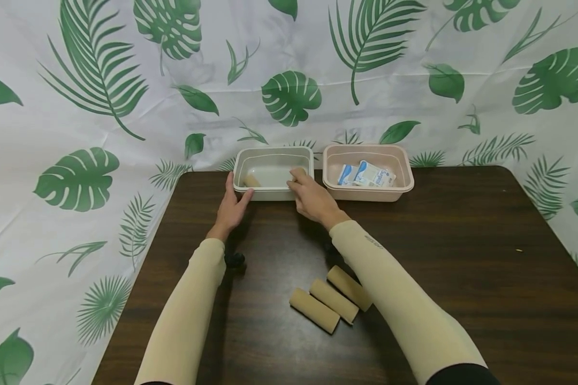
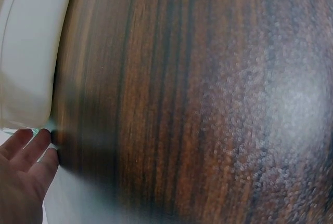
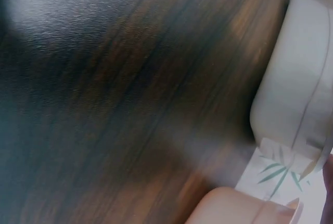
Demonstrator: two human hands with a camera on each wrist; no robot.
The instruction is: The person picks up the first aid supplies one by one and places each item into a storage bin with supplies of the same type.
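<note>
A pale grey-green plastic bin (image 1: 273,194) stands at the table's back edge. At its left front corner my left hand (image 1: 231,208) holds it, with the fingers along the left end and the thumb at the front. The left wrist view shows those fingers (image 2: 37,151) against the bin's end. Inside, at the left, lies a cardboard tube (image 1: 251,181). Over the bin's right front rim reaches my right hand (image 1: 314,199), its curled fingers holding a tan piece that looks like another cardboard tube (image 1: 298,171), mostly hidden by the hand.
A pink bin (image 1: 366,195) with blue-and-white packets (image 1: 368,175) stands right of the grey-green one. Three cardboard tubes (image 1: 334,300) lie side by side on the dark wood table (image 1: 462,240), near my right forearm. Behind hangs a leaf-print cloth (image 1: 241,43).
</note>
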